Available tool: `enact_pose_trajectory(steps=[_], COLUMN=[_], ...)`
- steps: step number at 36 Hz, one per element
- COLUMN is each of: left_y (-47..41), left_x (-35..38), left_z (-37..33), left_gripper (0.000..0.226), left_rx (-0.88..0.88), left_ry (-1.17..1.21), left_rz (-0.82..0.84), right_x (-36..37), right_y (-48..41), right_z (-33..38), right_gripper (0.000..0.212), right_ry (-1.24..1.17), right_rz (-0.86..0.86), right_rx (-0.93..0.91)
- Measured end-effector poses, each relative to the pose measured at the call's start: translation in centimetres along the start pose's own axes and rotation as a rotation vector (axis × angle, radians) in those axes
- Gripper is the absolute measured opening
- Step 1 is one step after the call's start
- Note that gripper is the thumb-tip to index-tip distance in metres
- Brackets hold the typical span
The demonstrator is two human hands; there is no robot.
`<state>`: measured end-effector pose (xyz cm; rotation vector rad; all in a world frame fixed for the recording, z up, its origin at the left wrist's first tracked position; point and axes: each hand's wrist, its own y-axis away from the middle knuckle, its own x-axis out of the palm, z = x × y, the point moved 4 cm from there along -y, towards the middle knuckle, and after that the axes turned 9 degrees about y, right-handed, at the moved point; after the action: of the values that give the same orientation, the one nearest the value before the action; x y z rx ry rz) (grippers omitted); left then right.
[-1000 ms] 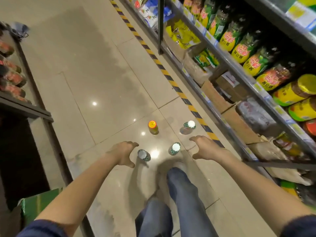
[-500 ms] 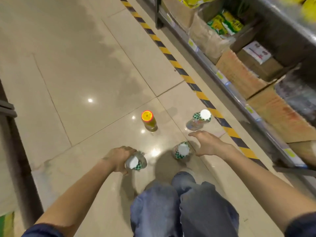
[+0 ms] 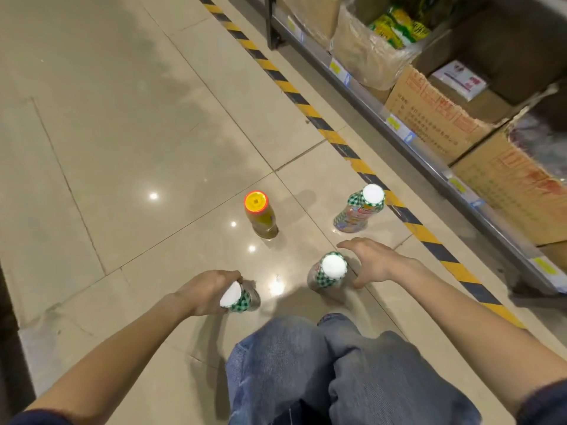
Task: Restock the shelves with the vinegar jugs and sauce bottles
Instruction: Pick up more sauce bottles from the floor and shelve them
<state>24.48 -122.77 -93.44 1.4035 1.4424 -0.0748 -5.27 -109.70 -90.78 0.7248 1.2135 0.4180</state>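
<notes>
Several bottles stand on the tiled floor in front of my knees. My left hand (image 3: 205,291) grips a tilted bottle with a white cap and green-checked neck (image 3: 241,299). My right hand (image 3: 372,260) is spread open around a second white-capped, green-checked bottle (image 3: 328,273) that stands upright; its fingers are beside the bottle and I cannot tell whether they touch it. A third bottle of that kind (image 3: 360,210) stands farther off to the right. An amber bottle with a red and yellow cap (image 3: 260,214) stands in the middle.
The bottom shelf (image 3: 435,162) runs along the right, loaded with cardboard boxes (image 3: 429,115) and a box of green-yellow packets (image 3: 395,27). A yellow-black striped tape line (image 3: 334,138) marks the floor before it. My knees in jeans (image 3: 337,372) are at the bottom.
I have crouched lower and the view dropped toward the floor. My left hand closed round the left bottle and tipped it. My right hand came down beside the middle bottle.
</notes>
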Motion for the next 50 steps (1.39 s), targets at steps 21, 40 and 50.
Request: enact_pose_trajectory(steps=[21, 40, 50], left_y=[6.2, 7.8, 9.7], left_x=[-8.2, -9.6, -15.0], left_z=[1.8, 0.3, -2.9], left_gripper=[0.048, 0.033, 0.051], left_rx=[-0.316, -0.481, -0.505], left_ry=[0.922, 1.151, 1.169], left_rz=[-0.554, -0.879, -0.885], right_x=[3.5, 5.7, -0.9], right_y=[-2.3, -5.5, -1.6], right_z=[-1.1, 2.1, 3.0], right_gripper=[0.128, 0.072, 0.072], right_ry=[-0.283, -1.113, -1.431], right_rz=[0.009, -0.304, -0.372], right_rx=[-0.066, 0.299, 0.412])
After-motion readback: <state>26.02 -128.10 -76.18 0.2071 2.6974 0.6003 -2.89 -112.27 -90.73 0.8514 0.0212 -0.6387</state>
